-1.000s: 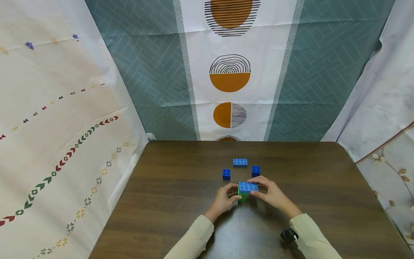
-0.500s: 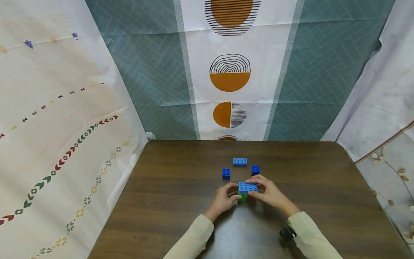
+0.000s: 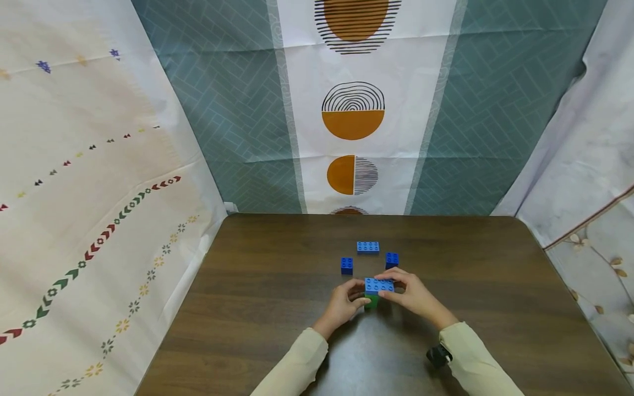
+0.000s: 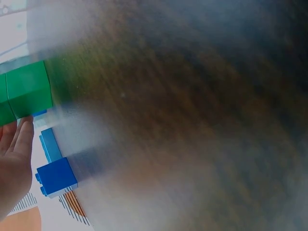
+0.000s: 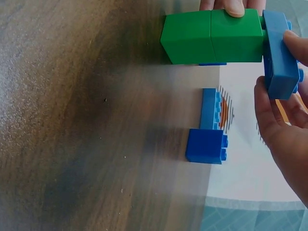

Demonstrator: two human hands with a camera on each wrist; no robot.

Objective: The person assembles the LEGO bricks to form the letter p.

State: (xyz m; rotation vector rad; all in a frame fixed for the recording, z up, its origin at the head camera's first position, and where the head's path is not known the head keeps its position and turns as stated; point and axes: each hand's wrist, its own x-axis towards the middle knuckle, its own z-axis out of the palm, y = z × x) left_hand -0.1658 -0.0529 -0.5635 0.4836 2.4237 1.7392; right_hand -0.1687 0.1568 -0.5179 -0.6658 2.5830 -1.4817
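The left hand [image 3: 344, 305] has its thumb and fingers bent around the upper green block [image 5: 237, 34], thumb on the near face. The right hand [image 3: 413, 297] pinches a light-blue eight-stud brick [image 3: 378, 286] between thumb and fingers, each hand parted only by what it holds.

The upper green block sits squarely on the lower green block [image 5: 187, 38], so that joint looks done; the pair stands upright, apparently on the table [image 3: 277, 242]. The light-blue brick lies across the top and overhangs to the right. The right wrist view shows a narrow gap beneath it, so I judge it placed but not pressed fully home.

Just beyond the stack are two dark-blue four-stud bricks, one to the left [image 3: 346, 267] and one to the right [image 3: 392, 259], with another light-blue eight-stud brick [image 3: 368, 248] farther back between them. All three are loose and apart from the stack; if they belong to the build, their joining is undone.
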